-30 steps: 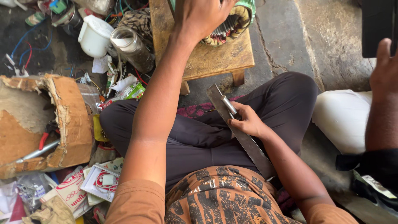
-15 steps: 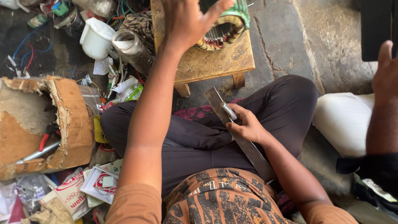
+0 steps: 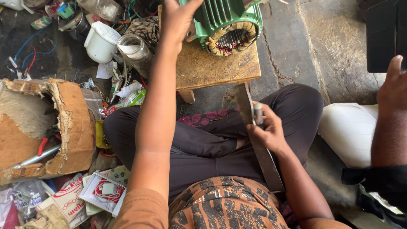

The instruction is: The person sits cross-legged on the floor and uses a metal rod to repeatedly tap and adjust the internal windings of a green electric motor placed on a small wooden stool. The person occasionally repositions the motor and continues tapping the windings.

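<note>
I sit cross-legged on the floor. My left hand (image 3: 178,17) reaches forward and rests on the side of a green electric motor stator (image 3: 224,23) with copper windings showing, which lies on a small wooden stool (image 3: 212,68). My right hand (image 3: 265,131) is over my right knee, closed around a long flat metal strip (image 3: 254,140) together with a small metal rod (image 3: 258,113).
A torn cardboard box (image 3: 55,127) with tools lies to the left. A white jug (image 3: 101,42), a glass jar (image 3: 133,51), wires and packets clutter the floor. Another person's hand (image 3: 392,89) and white-clad leg (image 3: 352,131) are at the right.
The view has shifted so the green stator shows more fully. My left hand stays on it. My right hand with the strip has lifted slightly toward the stool.
</note>
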